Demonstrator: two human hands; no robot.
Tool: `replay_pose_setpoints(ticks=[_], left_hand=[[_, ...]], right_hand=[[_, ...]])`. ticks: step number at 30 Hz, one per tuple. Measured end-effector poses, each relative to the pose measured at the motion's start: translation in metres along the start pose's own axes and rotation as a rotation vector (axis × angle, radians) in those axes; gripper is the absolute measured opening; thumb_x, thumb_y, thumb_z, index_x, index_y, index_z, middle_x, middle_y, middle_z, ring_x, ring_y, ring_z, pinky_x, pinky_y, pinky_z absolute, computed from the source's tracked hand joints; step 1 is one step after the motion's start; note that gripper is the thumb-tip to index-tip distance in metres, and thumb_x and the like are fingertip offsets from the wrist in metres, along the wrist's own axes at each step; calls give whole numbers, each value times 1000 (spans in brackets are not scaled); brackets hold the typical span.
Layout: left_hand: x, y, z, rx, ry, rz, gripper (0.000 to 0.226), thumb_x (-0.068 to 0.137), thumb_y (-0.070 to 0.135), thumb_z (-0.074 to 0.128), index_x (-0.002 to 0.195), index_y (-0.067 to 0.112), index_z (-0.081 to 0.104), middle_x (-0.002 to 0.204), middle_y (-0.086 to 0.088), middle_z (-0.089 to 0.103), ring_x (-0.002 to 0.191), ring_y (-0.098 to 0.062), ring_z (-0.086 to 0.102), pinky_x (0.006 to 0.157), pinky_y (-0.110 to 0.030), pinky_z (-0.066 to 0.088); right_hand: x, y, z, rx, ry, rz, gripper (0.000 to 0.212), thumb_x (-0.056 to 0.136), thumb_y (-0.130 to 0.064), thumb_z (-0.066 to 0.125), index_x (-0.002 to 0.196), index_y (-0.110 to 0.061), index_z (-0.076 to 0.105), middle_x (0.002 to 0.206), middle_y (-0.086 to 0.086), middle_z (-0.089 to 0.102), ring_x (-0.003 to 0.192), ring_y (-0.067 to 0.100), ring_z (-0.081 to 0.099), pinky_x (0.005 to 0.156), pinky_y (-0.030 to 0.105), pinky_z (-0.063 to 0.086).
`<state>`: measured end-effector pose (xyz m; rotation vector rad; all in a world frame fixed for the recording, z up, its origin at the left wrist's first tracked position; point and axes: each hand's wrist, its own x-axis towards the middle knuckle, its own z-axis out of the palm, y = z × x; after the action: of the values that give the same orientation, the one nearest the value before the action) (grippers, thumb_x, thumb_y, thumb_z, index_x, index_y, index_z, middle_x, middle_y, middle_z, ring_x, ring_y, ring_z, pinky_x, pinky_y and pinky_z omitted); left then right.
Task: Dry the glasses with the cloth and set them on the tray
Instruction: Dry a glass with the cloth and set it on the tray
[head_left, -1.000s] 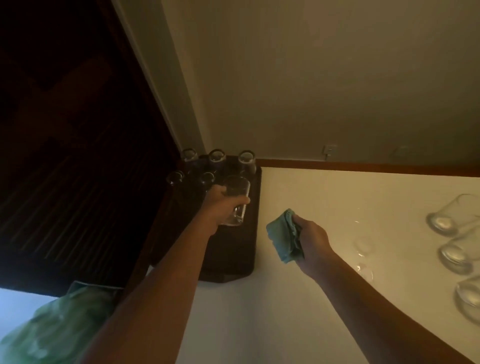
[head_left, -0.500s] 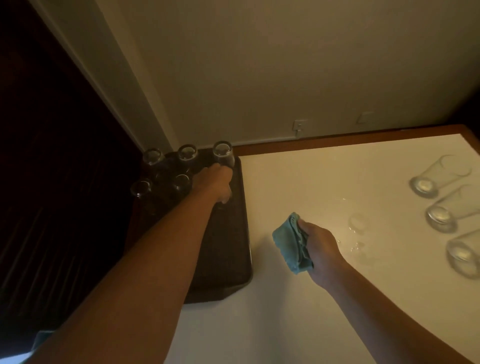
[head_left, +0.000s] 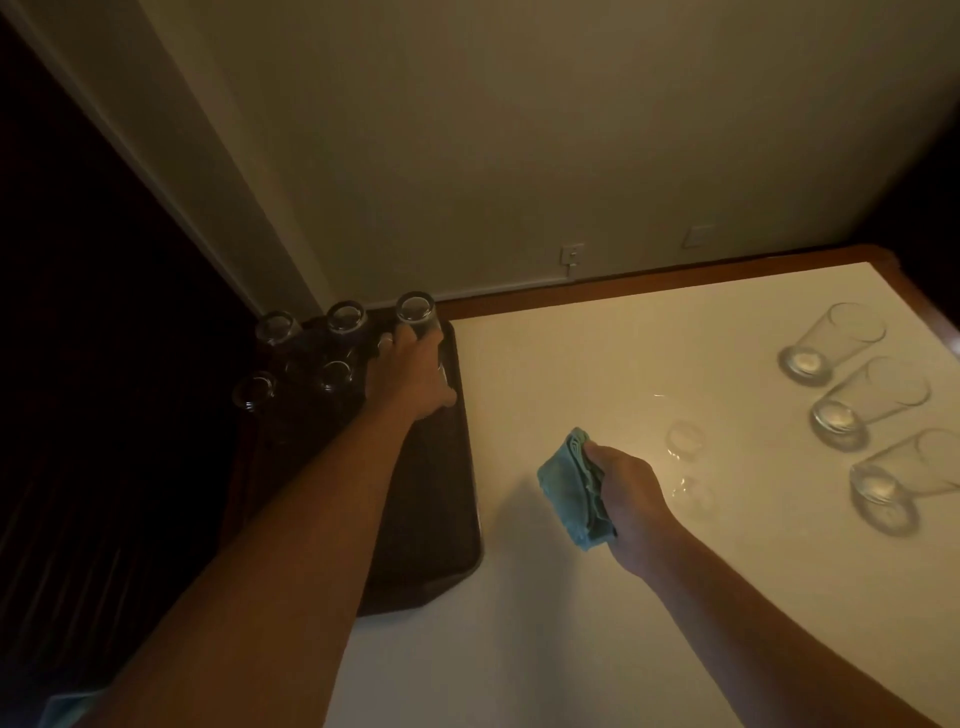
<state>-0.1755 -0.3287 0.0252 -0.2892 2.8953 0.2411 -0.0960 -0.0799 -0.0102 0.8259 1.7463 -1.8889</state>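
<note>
Left hand (head_left: 413, 376) is over the far right corner of the dark tray (head_left: 441, 519), fingers curled down around a glass (head_left: 442, 375) that is mostly hidden beneath the palm; only a sliver of its side shows. Whether its base already rests on the tray cannot be told.

Five other glasses stand upside down on the tray: back row of three (head_left: 415, 310), (head_left: 345, 318), (head_left: 277, 328), front row of two (head_left: 334, 375), (head_left: 254, 391). The held glass goes into the front row, just beside the back right one.

Right hand (head_left: 626, 499) hovers above the white counter (head_left: 545, 649), gripping a folded blue-green cloth (head_left: 571, 488) bunched in the fist.

Three more glasses (head_left: 826, 345), (head_left: 865, 402), (head_left: 904, 480) stand upside down on the counter at far right, well apart from the tray, apparently undried. Wet ring marks (head_left: 685, 441) lie on the counter near the right hand.

Risks, judged:
- Tight spacing: knuckles or the held glass may knock the back right glass, since they are nearly touching.
- The placement spot is close to the tray's raised edge; a base landing on the rim would tip.
- Dim light makes clear glass hard to see, so a misjudged release is likely.
- The wet counter could re-wet the cloth.
</note>
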Motion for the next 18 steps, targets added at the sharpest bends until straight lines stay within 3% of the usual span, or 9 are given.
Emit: replay_pose_setpoints(ticks=[6, 10, 14, 18], left_hand=[[-59, 65, 3, -181, 157, 88, 53, 91, 43, 67, 139, 23, 54, 145, -6, 48, 132, -30, 47, 104, -46, 49], [-100, 138, 33, -515, -74, 178, 30, 92, 35, 69, 118, 21, 64, 117, -1, 64, 106, -22, 62, 92, -41, 55], [-129, 224, 72, -615, -250, 231, 15, 78, 39, 66, 91, 32, 65, 88, 9, 67, 89, -22, 66, 85, -36, 55], [-143, 307, 101, -731, -310, 214, 10, 84, 30, 70, 93, 29, 65, 83, 11, 65, 70, -19, 63, 68, -28, 52]], right_hand=[[-7, -8, -51, 33, 59, 33, 24, 98, -29, 59, 92, -10, 72, 101, 16, 73, 98, 36, 68, 93, 48, 53], [-12, -3, -117, 37, 113, 37, 30, 99, -29, 58, 107, -2, 69, 97, 17, 69, 90, 34, 65, 78, 42, 49], [-19, 1, -199, 45, 194, 69, 30, 99, -31, 58, 105, -3, 68, 94, 18, 69, 85, 34, 65, 73, 40, 49], [-20, 5, -276, 70, 260, 115, 32, 98, -31, 58, 103, -3, 71, 96, 18, 74, 85, 33, 69, 77, 42, 52]])
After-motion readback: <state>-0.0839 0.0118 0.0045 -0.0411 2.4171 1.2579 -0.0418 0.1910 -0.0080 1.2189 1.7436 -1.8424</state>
